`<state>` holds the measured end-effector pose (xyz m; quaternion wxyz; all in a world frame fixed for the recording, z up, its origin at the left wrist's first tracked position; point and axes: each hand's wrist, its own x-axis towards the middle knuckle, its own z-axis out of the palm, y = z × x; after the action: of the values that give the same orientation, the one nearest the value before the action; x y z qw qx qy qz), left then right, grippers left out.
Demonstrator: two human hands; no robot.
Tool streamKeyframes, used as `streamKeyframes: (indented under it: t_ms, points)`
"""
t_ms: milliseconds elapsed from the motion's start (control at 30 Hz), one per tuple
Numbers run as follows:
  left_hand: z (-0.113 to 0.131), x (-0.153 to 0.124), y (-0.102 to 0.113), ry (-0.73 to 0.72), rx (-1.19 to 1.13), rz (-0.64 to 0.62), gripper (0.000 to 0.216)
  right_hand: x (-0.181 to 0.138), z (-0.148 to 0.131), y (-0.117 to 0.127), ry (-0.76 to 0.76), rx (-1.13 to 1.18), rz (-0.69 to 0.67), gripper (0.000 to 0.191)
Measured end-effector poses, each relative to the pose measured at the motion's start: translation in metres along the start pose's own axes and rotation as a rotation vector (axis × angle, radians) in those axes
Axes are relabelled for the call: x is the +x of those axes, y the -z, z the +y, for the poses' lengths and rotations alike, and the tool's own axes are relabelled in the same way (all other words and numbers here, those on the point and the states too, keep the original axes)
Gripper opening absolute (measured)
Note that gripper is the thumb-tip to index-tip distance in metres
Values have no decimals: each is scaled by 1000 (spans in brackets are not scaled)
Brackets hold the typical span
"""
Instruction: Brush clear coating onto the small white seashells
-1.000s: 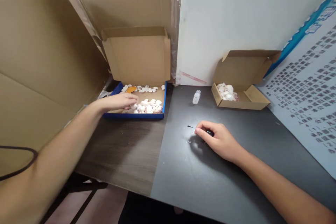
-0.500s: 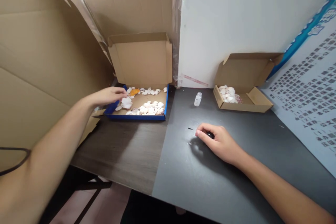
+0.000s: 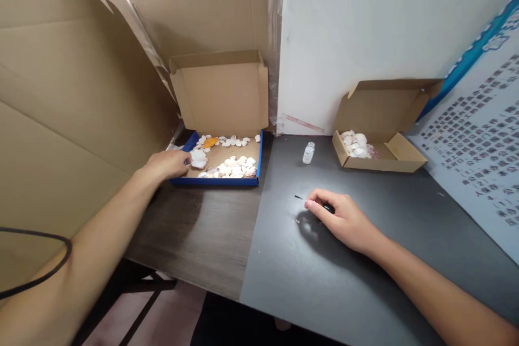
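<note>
My left hand (image 3: 172,164) reaches over the left side of a blue-edged cardboard box (image 3: 219,181), fingers curled and closed down beside a large white seashell (image 3: 198,159). Whatever lies between those fingertips is hidden. Several smaller seashells (image 3: 233,167) are spread in the box, and an orange shell (image 3: 210,142) lies near its back. Over the dark grey mat, my right hand (image 3: 343,219) is closed on a small black-handled brush (image 3: 298,197), its thin tip pointing left. A small clear glass bottle (image 3: 308,153) with whitish contents stands open beyond that hand.
At the back right is an open cardboard box (image 3: 383,163) with several white shells (image 3: 357,144). A white panel (image 3: 344,27) and cardboard sheets (image 3: 81,97) close off the back and left. A printed poster (image 3: 482,135) stands at right. Small white specks dot the mat (image 3: 284,270).
My left hand has come down toward the box's left front corner, over a small shell that showed there before. My right hand keeps its place with the brush. The view has shifted slightly.
</note>
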<state>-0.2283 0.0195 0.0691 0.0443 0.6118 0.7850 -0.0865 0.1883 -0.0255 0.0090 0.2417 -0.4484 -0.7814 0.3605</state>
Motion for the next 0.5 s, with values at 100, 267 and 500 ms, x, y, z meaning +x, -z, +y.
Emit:
streamKeyframes:
  t_ms: [100, 267, 500]
  points:
    - [-2, 1, -1, -4, 15, 8, 19, 0, 1, 0, -2, 3, -1, 29]
    - [-7, 2, 4, -51, -8, 66, 19, 0, 0, 0, -4, 14, 16, 28]
    - [2, -1, 8, -137, -135, 86, 23, 0, 0, 2, -10, 12, 24, 27]
